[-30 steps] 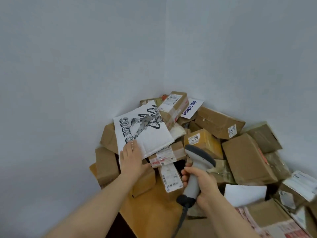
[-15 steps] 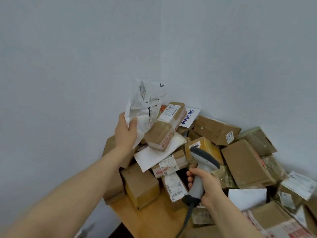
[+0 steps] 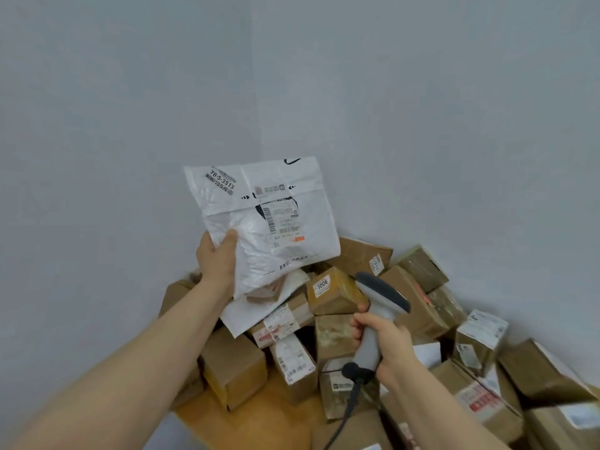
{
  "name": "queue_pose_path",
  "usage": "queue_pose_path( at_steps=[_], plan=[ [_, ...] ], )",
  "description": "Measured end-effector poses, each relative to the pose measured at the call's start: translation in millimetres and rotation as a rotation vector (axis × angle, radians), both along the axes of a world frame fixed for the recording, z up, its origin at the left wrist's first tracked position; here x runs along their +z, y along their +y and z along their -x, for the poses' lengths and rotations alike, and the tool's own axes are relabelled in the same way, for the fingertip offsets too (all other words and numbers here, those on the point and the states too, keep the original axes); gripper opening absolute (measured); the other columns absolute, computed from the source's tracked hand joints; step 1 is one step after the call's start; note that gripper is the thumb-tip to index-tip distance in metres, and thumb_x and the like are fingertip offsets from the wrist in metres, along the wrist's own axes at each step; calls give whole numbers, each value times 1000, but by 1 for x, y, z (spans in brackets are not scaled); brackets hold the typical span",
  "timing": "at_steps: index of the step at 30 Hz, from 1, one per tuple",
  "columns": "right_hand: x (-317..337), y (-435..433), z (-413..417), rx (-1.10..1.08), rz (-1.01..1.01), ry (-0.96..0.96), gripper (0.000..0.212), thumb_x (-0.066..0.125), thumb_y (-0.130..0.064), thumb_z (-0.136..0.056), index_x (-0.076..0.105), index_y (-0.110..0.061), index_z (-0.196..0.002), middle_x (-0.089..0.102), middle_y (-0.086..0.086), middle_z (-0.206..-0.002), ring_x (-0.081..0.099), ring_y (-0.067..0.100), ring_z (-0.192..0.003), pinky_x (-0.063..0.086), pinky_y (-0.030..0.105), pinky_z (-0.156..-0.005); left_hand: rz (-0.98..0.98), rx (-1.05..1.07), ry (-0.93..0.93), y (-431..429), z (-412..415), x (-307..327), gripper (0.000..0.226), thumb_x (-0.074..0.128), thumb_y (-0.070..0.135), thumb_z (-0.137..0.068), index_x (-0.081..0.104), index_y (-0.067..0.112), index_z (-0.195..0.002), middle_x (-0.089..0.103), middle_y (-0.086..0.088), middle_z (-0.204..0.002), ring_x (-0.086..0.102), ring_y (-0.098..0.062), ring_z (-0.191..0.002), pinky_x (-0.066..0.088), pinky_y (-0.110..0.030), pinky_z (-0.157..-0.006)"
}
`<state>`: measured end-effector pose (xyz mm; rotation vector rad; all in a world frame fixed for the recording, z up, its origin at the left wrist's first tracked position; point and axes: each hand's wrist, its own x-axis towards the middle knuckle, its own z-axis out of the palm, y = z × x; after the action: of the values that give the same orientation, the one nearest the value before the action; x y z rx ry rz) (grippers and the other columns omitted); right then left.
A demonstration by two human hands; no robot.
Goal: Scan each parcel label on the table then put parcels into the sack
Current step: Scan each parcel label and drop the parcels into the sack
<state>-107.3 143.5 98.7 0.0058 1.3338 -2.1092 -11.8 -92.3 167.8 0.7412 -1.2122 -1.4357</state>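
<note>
Fingers of the left hand [image 3: 216,259] are curled round the lower left edge of the white mailer [image 3: 259,254], with the thumb pressed on its front face and the remaining digits hidden behind it. This hand holds the white mailer raised in front of the grey wall [image 3: 130,125], above the parcel pile [image 3: 406,319] and clear of it except where its lower corner overlaps the pile in view. The printed face is turned toward the camera. A shipping label [image 3: 284,224] with barcodes sits on the right half of that face, and the number 78-5-3513 is printed near the upper left corner. Fingers [image 3: 357,324] of the right hand [image 3: 389,345] are wrapped round the handle of the grey scanner [image 3: 371,336]. Its dark-topped head sits below and to the right of the white mailer, apart from it, and is tilted toward the upper left. A black cable [image 3: 347,414] leaves the base of the handle and runs downward. The parcel pile consists mainly of brown cardboard boxes stacked against the wall corner on the wooden desk [image 3: 259,423]. A yellow-brown box [image 3: 341,297] with a sticker reading 1006 lies just left of the scanner head. A second white envelope [image 3: 246,316] lies on the pile directly below the raised one.
</note>
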Motion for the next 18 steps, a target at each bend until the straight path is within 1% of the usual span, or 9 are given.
queue_pose_path(
  at_steps=[2, 5, 7, 9, 10, 14, 18],
  plan=[
    [1, 7, -1, -30, 1, 2, 13, 63, 6, -84, 63, -2, -94, 63, 10, -60, 56, 15, -44, 49, 24, -42, -31, -70, -8, 13, 7, -5, 22, 61, 11, -92, 59, 13, -114, 65, 0, -102, 62, -21, -100, 51, -37, -90],
    [-2, 17, -1, -50, 8, 8, 15, 62, 7, -83, 62, -1, -96, 62, 11, -60, 55, 14, -42, 47, 23, -42, -69, -167, -29, 31, 15, -18, 27, 61, 9, -92, 58, 11, -119, 65, -6, -111, 62, -22, -100, 51, -40, -92],
    [-4, 25, -1, -64, 3, 11, 17, 61, 7, -84, 62, -1, -98, 62, 12, -62, 54, 14, -43, 46, 23, -41, -87, -234, -53, 42, 21, -28, 24, 61, 10, -93, 59, 15, -116, 65, -4, -108, 63, -21, -95, 52, -38, -86],
    [-5, 33, 0, -89, -3, 14, 18, 61, 7, -84, 61, -1, -100, 62, 12, -63, 54, 14, -43, 45, 24, -41, -111, -303, -90, 52, 27, -37, 22, 60, 11, -93, 59, 14, -115, 65, -2, -100, 63, -19, -89, 53, -35, -77],
    [-6, 37, 1, -105, -8, 16, 19, 61, 8, -84, 61, 0, -101, 62, 13, -63, 53, 14, -44, 45, 24, -41, -126, -335, -104, 56, 31, -41, 21, 60, 11, -93, 59, 14, -114, 65, -2, -98, 63, -20, -88, 53, -36, -77],
    [-8, 52, 4, -153, -42, 30, 21, 61, 8, -85, 61, 1, -104, 62, 12, -59, 53, 15, -44, 46, 24, -42, -199, -472, -183, 69, 45, -65, 16, 62, 11, -92, 60, 13, -108, 65, -10, -109, 63, -29, -97, 52, -47, -88],
    [-19, 69, 9, -190, -119, 48, 14, 63, 7, -84, 61, -3, -95, 66, 12, -60, 57, 16, -48, 48, 25, -45, -364, -627, -256, 92, 58, -103, 23, 64, 14, -91, 62, 15, -114, 68, -11, -112, 65, -33, -102, 51, -54, -91]
  ],
)
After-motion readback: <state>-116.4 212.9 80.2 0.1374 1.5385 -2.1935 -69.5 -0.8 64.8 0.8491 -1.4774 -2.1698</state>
